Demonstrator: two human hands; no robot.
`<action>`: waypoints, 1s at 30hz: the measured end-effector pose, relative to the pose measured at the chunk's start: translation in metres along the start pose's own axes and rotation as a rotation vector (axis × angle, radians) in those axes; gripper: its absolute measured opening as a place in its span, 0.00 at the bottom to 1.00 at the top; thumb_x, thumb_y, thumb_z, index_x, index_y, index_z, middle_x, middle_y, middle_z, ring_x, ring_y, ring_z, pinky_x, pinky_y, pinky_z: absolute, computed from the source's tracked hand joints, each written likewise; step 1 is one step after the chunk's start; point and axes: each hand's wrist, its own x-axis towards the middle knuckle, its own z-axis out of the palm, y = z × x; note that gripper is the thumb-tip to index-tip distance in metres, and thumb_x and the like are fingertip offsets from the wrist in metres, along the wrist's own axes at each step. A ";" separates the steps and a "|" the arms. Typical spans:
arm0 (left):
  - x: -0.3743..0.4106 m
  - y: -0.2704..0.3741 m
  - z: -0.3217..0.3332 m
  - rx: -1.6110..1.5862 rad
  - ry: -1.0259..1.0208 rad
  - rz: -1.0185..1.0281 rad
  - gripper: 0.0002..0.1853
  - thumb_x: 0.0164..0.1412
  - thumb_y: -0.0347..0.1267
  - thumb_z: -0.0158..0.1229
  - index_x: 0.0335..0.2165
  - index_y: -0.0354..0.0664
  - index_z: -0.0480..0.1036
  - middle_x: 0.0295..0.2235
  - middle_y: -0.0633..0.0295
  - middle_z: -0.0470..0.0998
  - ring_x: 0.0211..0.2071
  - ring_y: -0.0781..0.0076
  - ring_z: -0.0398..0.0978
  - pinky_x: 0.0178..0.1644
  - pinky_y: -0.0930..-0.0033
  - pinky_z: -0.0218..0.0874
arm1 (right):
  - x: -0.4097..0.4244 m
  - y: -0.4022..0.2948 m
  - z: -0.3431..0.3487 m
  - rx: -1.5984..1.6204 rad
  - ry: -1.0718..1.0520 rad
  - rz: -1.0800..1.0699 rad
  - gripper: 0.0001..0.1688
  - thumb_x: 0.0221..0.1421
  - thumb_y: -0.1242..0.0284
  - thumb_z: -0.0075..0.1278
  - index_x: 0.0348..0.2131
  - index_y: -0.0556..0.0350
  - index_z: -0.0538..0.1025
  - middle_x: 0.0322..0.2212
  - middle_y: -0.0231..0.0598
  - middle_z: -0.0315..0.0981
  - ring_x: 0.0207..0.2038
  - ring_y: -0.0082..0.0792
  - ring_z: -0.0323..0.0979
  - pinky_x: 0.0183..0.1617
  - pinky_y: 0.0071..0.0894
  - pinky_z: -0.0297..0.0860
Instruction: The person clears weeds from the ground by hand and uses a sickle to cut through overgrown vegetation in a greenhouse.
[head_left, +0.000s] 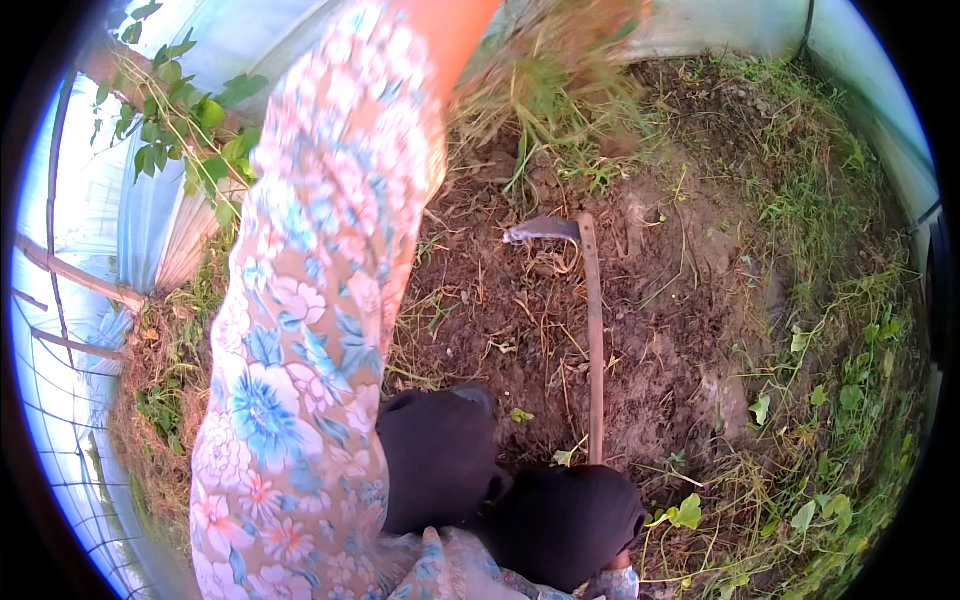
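My left arm, in a floral sleeve (300, 337), stretches up across the view, and its bare forearm (457, 37) leaves at the top edge. Beside it is a motion-blurred bunch of long grass (555, 67). A skin-coloured blur at the top edge may be part of my left hand; its grip is unclear. On the soil lies a sickle with a curved metal blade (544, 228) and a long wooden handle (594, 337), which runs down to my dark-clad knee (562, 517). Only a sliver of my right hand (619, 560) shows beside that knee, near a floral cuff; its fingers are hidden.
Bare soil (495, 322) with dry stalks lies before my knees. Green weeds and vines (847, 390) grow on the right. Plastic sheeting (862, 82) rises around the plot, with wooden poles (90, 281) and netting at left. A leafy climbing plant (210, 112) hangs at upper left.
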 end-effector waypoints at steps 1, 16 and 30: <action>-0.002 0.006 -0.001 -0.003 -0.008 0.026 0.27 0.45 0.49 0.60 0.33 0.34 0.77 0.36 0.48 0.78 0.38 0.55 0.77 0.41 0.60 0.68 | -0.001 -0.008 -0.004 -0.017 0.006 0.005 0.27 0.51 0.63 0.56 0.48 0.57 0.70 0.37 0.52 0.70 0.38 0.44 0.69 0.42 0.42 0.66; -0.078 -0.049 -0.159 0.133 -0.001 0.164 0.24 0.47 0.48 0.59 0.32 0.35 0.77 0.35 0.50 0.78 0.37 0.57 0.77 0.39 0.60 0.68 | 0.077 -0.214 -0.014 0.788 -0.762 -0.363 0.18 0.60 0.61 0.45 0.21 0.48 0.63 0.09 0.19 0.55 0.08 0.15 0.54 0.07 0.17 0.53; -0.409 -0.327 -0.396 0.536 -0.027 -0.557 0.22 0.50 0.46 0.57 0.32 0.37 0.77 0.35 0.53 0.79 0.36 0.59 0.77 0.38 0.61 0.69 | 0.093 -0.293 0.008 0.584 -0.682 -0.603 0.17 0.60 0.59 0.46 0.24 0.47 0.61 0.13 0.19 0.49 0.10 0.11 0.48 0.09 0.14 0.48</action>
